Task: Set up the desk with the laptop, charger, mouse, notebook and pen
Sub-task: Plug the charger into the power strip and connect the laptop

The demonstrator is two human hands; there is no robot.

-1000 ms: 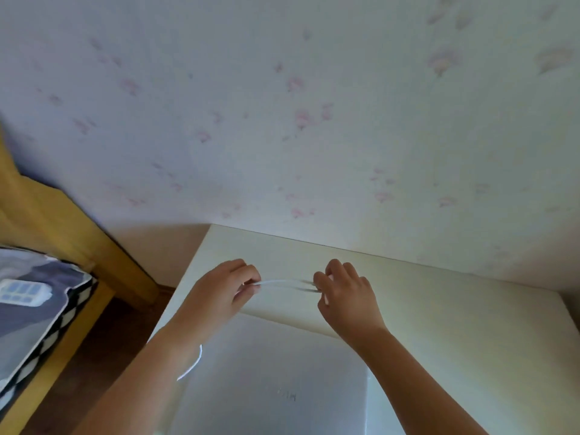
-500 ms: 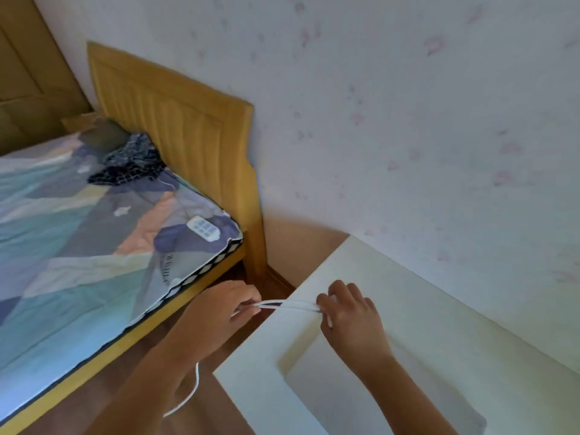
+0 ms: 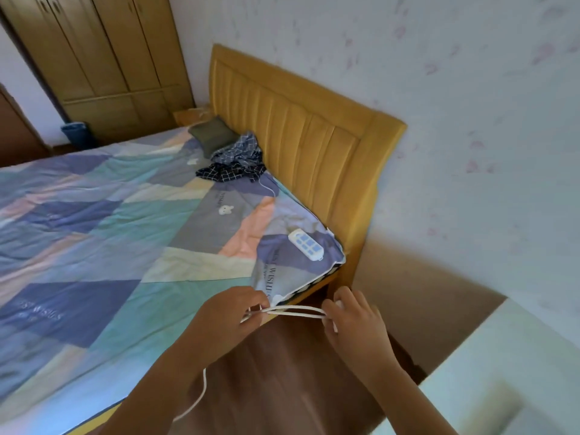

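A white charger cable (image 3: 295, 311) is stretched in two strands between my hands, over the wooden floor beside the bed. My left hand (image 3: 226, 321) pinches one end of it and my right hand (image 3: 354, 324) pinches the other. More of the cable hangs down under my left forearm in a loop (image 3: 197, 400). A white power strip (image 3: 306, 244) lies on the bed corner, just beyond my hands. The white desk (image 3: 502, 372) shows only as a corner at the lower right. Laptop, mouse, notebook and pen are out of view.
A bed with a patchwork quilt (image 3: 110, 230) fills the left side, with a yellow headboard (image 3: 301, 142) against the wall. Crumpled dark clothes (image 3: 235, 158) and a pillow lie near the headboard. A wooden wardrobe (image 3: 103, 58) stands at the back.
My view has swung left from the desk and wall to the bed. My hands keep the same hold on the cable and now hang over the floor instead of the desk.
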